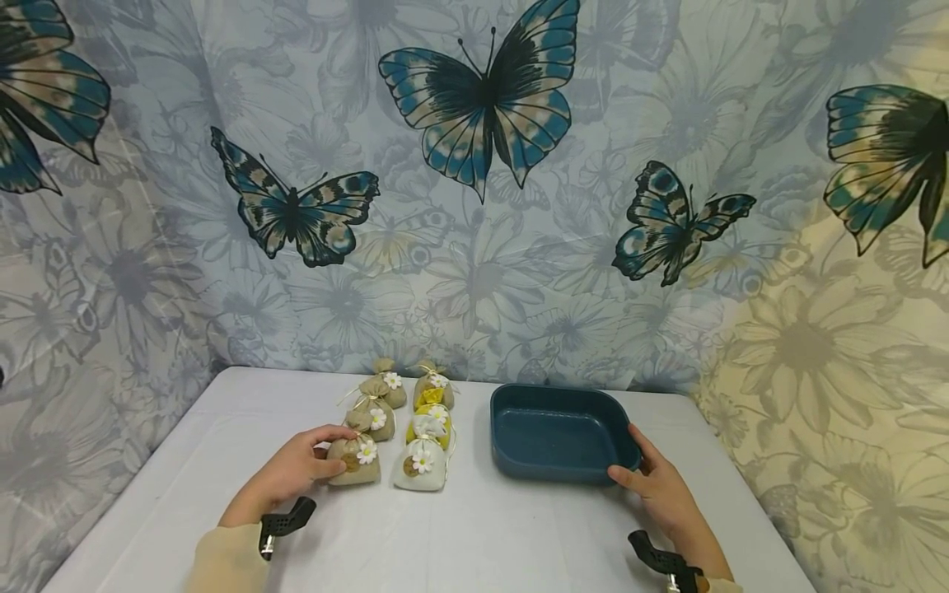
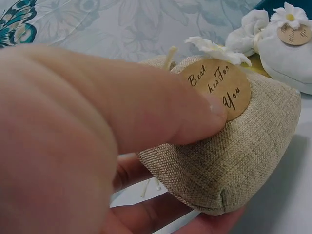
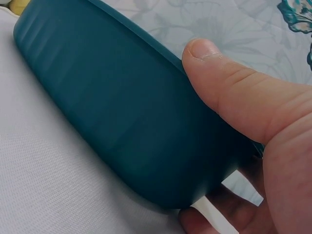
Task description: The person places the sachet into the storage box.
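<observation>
My left hand (image 1: 292, 465) holds the nearest burlap pouch (image 1: 363, 473) at its left side. In the left wrist view the thumb (image 2: 175, 112) presses on the round "Best Wishes For You" sticker (image 2: 234, 87), with the fingers curled behind and beneath the pouch. A white daisy sits above the sticker. My right hand (image 1: 663, 490) grips the right end of a dark teal, empty basin (image 1: 549, 475). Its thumb (image 3: 219, 83) lies along the near wall by the rim in the right wrist view, and the fingers wrap the end, partly hidden.
Behind the held pouch stand more burlap pouches (image 1: 371, 418) in a column. Beside them runs a second column, with a white pouch (image 1: 430, 478) in front and yellow and burlap ones behind. A white cloth (image 1: 474, 543) covers the table; a butterfly-print backdrop (image 1: 474, 288) rises behind.
</observation>
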Demonstrator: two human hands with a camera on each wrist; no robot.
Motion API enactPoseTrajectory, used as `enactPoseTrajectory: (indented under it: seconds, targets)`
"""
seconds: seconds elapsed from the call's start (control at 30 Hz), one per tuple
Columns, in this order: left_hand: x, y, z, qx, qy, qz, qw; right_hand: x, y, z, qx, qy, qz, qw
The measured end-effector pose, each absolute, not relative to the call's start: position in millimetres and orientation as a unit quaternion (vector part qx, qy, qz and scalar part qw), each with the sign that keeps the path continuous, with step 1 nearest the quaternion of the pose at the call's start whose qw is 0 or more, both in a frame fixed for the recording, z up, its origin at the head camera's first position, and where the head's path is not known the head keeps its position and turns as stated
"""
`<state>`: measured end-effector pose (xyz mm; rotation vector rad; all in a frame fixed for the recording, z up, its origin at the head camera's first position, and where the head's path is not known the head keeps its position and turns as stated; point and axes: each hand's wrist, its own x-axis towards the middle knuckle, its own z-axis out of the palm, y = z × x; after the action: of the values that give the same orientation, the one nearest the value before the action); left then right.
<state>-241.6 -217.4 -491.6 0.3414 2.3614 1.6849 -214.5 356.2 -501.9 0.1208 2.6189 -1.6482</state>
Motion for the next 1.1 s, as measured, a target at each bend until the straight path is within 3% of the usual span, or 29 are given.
enactPoseTrajectory:
  seconds: [0.57, 1.1]
  targets:
    - [-242, -216, -472, 0.130, 0.742, 0.650, 0.098, -214, 356, -503, 0.040, 0.842, -0.538, 0.020]
    - [-269, -174, -443, 0.144, 0.719, 0.673, 0.096, -213, 356, -501, 0.040, 0.854, -0.518, 0.015]
